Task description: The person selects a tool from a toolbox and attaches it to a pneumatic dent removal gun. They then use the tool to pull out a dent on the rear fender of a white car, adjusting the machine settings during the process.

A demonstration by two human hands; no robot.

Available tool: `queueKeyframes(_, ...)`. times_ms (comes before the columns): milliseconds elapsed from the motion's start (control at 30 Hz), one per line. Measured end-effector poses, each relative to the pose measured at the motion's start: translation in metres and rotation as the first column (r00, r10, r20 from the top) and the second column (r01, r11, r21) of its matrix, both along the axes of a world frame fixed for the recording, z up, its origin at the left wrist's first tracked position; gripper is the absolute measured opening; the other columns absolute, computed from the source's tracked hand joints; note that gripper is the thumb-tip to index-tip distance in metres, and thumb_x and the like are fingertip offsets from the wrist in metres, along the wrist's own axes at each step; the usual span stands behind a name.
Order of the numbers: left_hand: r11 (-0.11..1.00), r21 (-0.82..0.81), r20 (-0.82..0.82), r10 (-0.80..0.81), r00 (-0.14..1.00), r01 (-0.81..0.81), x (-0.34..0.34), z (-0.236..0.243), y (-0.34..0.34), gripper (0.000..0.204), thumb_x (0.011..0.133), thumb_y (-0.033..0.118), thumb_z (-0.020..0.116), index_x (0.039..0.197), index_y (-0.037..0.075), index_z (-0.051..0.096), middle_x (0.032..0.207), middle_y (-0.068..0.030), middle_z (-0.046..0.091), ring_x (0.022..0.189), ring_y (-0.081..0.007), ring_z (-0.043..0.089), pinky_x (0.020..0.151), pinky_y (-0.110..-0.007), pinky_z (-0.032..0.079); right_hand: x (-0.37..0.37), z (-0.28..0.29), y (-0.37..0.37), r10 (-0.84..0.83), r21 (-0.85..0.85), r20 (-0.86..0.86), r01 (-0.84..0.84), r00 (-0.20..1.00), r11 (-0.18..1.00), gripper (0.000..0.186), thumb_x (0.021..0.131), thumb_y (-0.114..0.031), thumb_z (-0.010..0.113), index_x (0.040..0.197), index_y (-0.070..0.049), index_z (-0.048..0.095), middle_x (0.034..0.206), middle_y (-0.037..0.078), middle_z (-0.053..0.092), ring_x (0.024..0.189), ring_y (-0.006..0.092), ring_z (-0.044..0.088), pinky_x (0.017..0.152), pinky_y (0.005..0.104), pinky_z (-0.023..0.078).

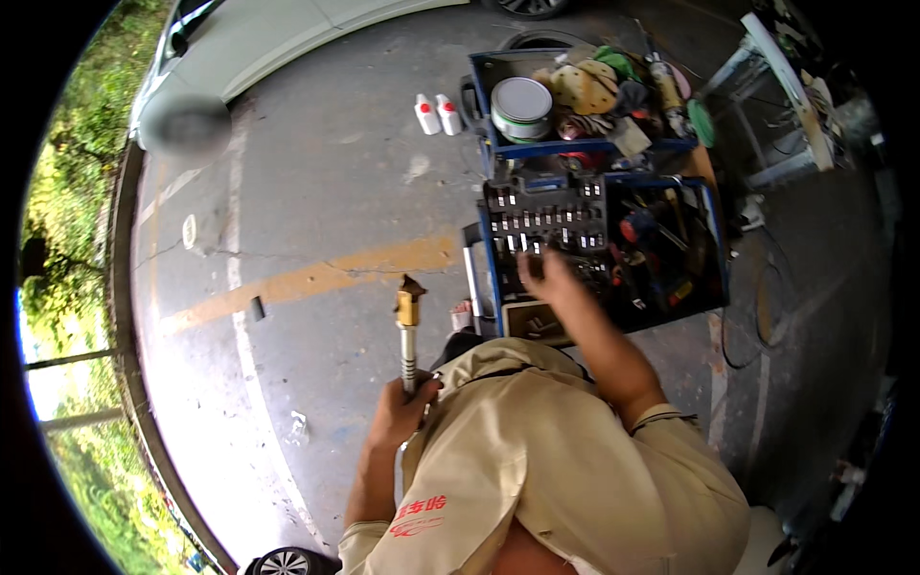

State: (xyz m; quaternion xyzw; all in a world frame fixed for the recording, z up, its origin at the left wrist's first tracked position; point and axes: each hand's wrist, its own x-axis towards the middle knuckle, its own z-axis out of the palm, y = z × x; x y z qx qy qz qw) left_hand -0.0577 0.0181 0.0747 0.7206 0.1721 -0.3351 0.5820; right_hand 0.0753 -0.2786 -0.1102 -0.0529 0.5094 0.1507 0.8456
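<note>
My left hand (402,412) is closed around the lower end of a silver metal rod with a gold-coloured, block-like head (409,305), held upright. A small shiny bit shows by its thumb; I cannot make out what it is. My right hand (548,280) reaches over the near left part of a black socket tray (546,203), fingers apart and slightly blurred. Rows of silver sockets (525,219) stand in the tray. Whether a fingertip touches one cannot be told. The tray lies in a blue-edged tool box (721,251), beside several hand tools.
Behind, a second blue-edged compartment (479,72) carries a round white tin (521,103), rags and pads. Two white bottles with red marks (438,115) stand left of it. A metal frame (788,81) is at the far right, a pale car (297,34) at the far left.
</note>
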Motion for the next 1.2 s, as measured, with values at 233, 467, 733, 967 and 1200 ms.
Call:
queueKeyframes(233,0.988,-0.086,0.024,-0.124,0.992,0.126,0.006,0.006,0.004,0.019,0.092,0.019,0.057,0.086,0.001,0.062,0.060,0.0048,0.048,0.053,-0.0038,0.040,0.046,-0.023,0.032,0.019,-0.061,-0.057,-0.137,-0.344,-0.242,0.047,0.961,0.938,0.032,0.088,-0.038,0.059,0.086,-0.006,0.059,0.069,0.004,0.061,0.052,0.0143,0.057,0.046,0.0246,0.051)
queueKeyframes(467,0.958,-0.275,-0.029,-0.088,0.996,0.077,0.023,0.007,0.015,0.030,0.094,0.027,0.054,0.078,0.003,0.057,0.057,0.0059,0.040,0.049,-0.0035,0.032,0.043,-0.023,0.025,-0.027,-0.003,-0.047,0.203,-0.607,0.100,-0.102,0.974,0.788,0.033,0.087,-0.042,0.053,0.071,-0.013,0.053,0.053,-0.003,0.047,0.042,0.0099,0.039,0.043,0.0244,0.032)
queueKeyframes(733,0.896,-0.431,0.089,-0.073,0.993,0.104,0.068,0.023,0.001,0.030,0.093,0.030,0.055,0.087,0.002,0.052,0.068,0.0013,0.045,0.048,-0.0033,0.029,0.042,-0.021,0.022,-0.066,0.193,0.028,0.833,-0.899,0.436,0.205,0.341,0.386,0.037,0.085,0.002,0.047,0.121,-0.001,0.041,0.092,0.007,0.057,0.079,0.0105,0.053,0.069,0.0242,0.044)
queueKeyframes(967,0.847,-0.471,0.174,-0.186,0.967,0.247,0.081,0.032,-0.016,0.030,0.093,0.029,0.056,0.091,-0.001,0.053,0.064,0.0028,0.042,0.046,-0.0034,0.030,0.042,-0.021,0.022,-0.061,0.219,0.047,0.687,-0.584,0.695,-0.390,0.212,0.712,0.032,0.096,-0.017,0.048,0.124,0.000,0.048,0.091,0.004,0.056,0.073,0.0080,0.050,0.066,0.0233,0.044)
queueKeyframes(1200,0.878,-0.421,0.249,-0.129,0.960,0.228,0.074,0.036,-0.022,0.028,0.094,0.027,0.055,0.093,-0.001,0.054,0.059,0.0043,0.041,0.047,-0.0029,0.031,0.043,-0.021,0.022,-0.061,0.222,0.056,0.838,-0.733,0.504,-0.409,0.210,0.543,0.031,0.091,-0.010,0.056,0.120,-0.001,0.053,0.086,0.005,0.058,0.066,0.0076,0.054,0.056,0.0238,0.045)
